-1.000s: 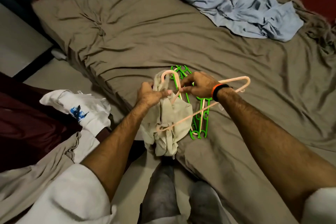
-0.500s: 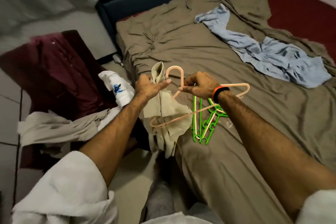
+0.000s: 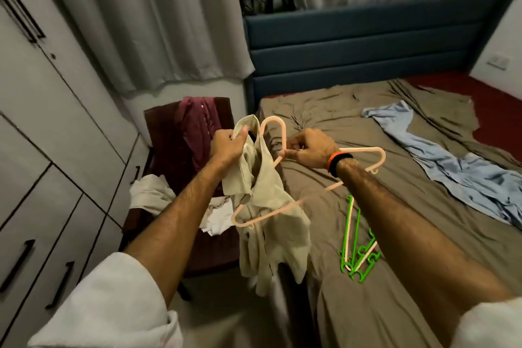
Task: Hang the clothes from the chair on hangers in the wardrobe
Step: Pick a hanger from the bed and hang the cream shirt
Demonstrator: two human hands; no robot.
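Note:
My left hand point(image 3: 226, 145) grips the collar of a beige shirt point(image 3: 268, 206), which hangs down in front of me between chair and bed. My right hand point(image 3: 308, 150) pinches the neck of a pink hanger point(image 3: 282, 209) just below its hook; the hanger's left end lies against the shirt. The dark red chair point(image 3: 169, 150) behind holds a maroon garment point(image 3: 197, 121) over its back and pale clothes point(image 3: 152, 195) on the seat. The white wardrobe point(image 3: 42, 121) stands at the left with its doors closed.
Several green and pink hangers point(image 3: 357, 251) lie on the brown bed sheet point(image 3: 395, 234) near its edge. A light blue garment point(image 3: 457, 172) is spread across the bed. Grey curtains point(image 3: 155, 22) and a blue headboard point(image 3: 367, 45) are behind.
My view has lifted from the bed toward the chair, wardrobe and curtains. Both hands have kept their hold, raising the shirt and pink hanger off the bed's edge.

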